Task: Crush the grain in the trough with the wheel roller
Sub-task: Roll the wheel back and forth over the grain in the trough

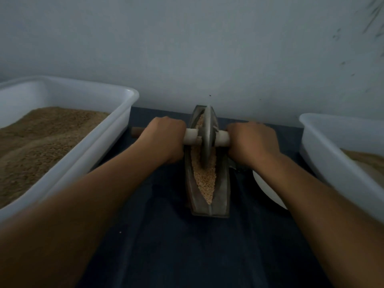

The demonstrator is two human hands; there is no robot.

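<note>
1. Left of the trough [222,196], a white tub [87,154] walls off that side, leaving a narrow strip of dark cloth [187,246] between.
2. Right of the trough, a white bowl [268,192] lies near, another tub [332,163] beyond.
3. Behind the trough, the wall [187,48] stands close.
4. In front of the trough, open cloth.

— The trough [223,190]?
— Dull grey metal, like the wheel [206,138]; its handle [191,138] looks smooth and pale.
— And the tubs [87,154]?
— Smooth white plastic, on a matt dark cloth [187,246]. The grain [204,179] looks coarse.
</note>
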